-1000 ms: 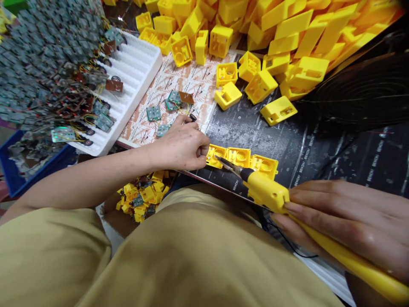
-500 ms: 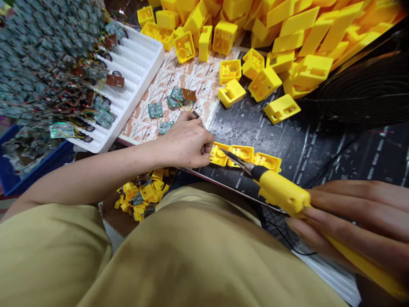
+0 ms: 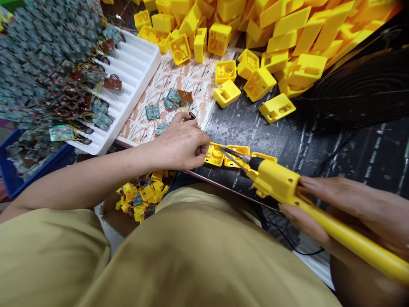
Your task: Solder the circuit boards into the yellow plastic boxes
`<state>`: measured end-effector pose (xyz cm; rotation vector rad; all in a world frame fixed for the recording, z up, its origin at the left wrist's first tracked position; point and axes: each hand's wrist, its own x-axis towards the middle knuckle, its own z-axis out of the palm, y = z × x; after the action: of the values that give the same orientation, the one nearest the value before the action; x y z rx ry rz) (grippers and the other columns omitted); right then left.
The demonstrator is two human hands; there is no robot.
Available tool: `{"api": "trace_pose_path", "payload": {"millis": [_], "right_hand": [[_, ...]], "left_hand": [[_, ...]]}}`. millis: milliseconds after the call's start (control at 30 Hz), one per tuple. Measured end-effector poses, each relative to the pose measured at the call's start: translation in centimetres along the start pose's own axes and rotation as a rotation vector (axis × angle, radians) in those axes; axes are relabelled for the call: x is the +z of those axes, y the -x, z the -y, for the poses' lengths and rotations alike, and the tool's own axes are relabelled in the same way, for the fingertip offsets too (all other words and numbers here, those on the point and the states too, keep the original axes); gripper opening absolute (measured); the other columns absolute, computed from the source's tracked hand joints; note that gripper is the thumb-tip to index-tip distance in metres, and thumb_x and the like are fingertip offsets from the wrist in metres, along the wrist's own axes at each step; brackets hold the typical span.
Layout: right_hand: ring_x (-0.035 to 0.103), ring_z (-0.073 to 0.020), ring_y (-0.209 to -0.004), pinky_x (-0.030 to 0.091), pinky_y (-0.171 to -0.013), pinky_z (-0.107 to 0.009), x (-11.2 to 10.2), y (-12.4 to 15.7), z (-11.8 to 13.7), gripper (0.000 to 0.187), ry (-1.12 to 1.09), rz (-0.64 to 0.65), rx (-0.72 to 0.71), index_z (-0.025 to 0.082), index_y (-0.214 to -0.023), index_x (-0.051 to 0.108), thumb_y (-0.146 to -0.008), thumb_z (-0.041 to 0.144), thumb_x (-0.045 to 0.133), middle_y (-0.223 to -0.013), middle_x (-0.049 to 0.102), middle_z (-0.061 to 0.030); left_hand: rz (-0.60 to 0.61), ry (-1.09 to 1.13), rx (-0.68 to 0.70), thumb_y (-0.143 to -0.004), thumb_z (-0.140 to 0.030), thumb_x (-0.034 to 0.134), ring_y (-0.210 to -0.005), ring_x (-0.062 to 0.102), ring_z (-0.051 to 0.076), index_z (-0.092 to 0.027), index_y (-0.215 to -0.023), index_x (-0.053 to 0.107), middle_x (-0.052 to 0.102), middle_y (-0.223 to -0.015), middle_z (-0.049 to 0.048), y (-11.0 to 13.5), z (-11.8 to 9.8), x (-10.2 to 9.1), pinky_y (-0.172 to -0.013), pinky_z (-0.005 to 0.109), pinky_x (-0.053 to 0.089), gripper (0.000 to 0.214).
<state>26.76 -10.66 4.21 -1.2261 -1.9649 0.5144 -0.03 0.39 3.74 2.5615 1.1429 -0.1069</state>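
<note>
My left hand (image 3: pixel 183 143) is closed beside the left end of a row of open yellow plastic casings (image 3: pixel 213 154). Its fingers curl under and hide whatever they grip; a small black part (image 3: pixel 191 115) shows at its far side. In my right hand (image 3: pixel 348 213) is a yellow soldering gun (image 3: pixel 277 181) with a long thin metal tip. That tip points left over the casings and reaches the leftmost ones; contact cannot be made out. Small green circuit boards (image 3: pixel 152 111) with wires lie just beyond my left hand.
A white ridged foam tray (image 3: pixel 134 72) at the left bears many wired circuit boards. Yellow casings (image 3: pixel 220 38) are heaped at the back. A blue crate (image 3: pixel 19 170) stands at lower left, and a box of yellow parts (image 3: pixel 140 196) sits below the table edge.
My right hand has tilted the soldering gun, showing more of its handle, and its tip sits slightly further left. My left hand stays by the casings. The whole view has shifted slightly.
</note>
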Motion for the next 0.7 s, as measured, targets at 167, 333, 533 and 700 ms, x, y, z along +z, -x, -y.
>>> {"api": "trace_pose_path", "payload": {"millis": [167, 333, 533, 700], "right_hand": [[0.068, -0.0173, -0.068, 0.058, -0.052, -0.026, 0.4, -0.1, 0.5, 0.025, -0.125, -0.042, 0.064, 0.025, -0.093, 0.067, -0.075, 0.012, 0.078, -0.081, 0.07, -0.0027], [0.067, -0.0139, -0.071, 0.059, -0.058, -0.023, 0.9, -0.4, 0.8, 0.025, -0.057, -0.076, 0.063, 0.023, -0.092, 0.063, -0.075, 0.013, 0.079, -0.08, 0.068, -0.0018], [0.067, -0.0112, -0.073, 0.059, -0.061, -0.021, 0.9, -0.5, 1.2, 0.025, 0.0, -0.049, 0.001, 0.023, -0.089, 0.059, -0.077, 0.01, 0.077, -0.078, 0.066, 0.0], [0.067, -0.0075, -0.072, 0.058, -0.067, -0.016, 0.5, -0.3, 0.0, 0.014, 0.059, 0.017, -0.163, 0.021, -0.089, 0.06, -0.084, 0.016, 0.072, -0.077, 0.067, 0.0001]], "left_hand": [[-0.085, 0.127, -0.013, -0.083, -0.03, 0.06, -0.098, 0.058, 0.022, -0.024, -0.077, 0.071, 0.073, -0.085, -0.0005, 0.9, 0.8, -0.5, -0.11, 0.052, 0.025, 0.014], [-0.17, 0.121, -0.047, -0.083, -0.027, 0.06, -0.094, 0.06, 0.021, -0.023, -0.08, 0.072, 0.07, -0.079, 0.0006, 0.3, 1.1, 0.5, -0.111, 0.053, 0.027, 0.013], [-0.165, 0.02, -0.024, -0.083, -0.026, 0.053, -0.089, 0.061, 0.021, -0.02, -0.075, 0.07, 0.069, -0.072, 0.0021, -0.1, 0.6, 1.0, -0.109, 0.051, 0.032, 0.02], [-0.16, 0.06, -0.007, -0.082, -0.027, 0.051, -0.084, 0.062, 0.019, -0.019, -0.075, 0.069, 0.07, -0.075, 0.0017, 0.8, 0.4, 0.3, -0.109, 0.047, 0.033, 0.021]]}}
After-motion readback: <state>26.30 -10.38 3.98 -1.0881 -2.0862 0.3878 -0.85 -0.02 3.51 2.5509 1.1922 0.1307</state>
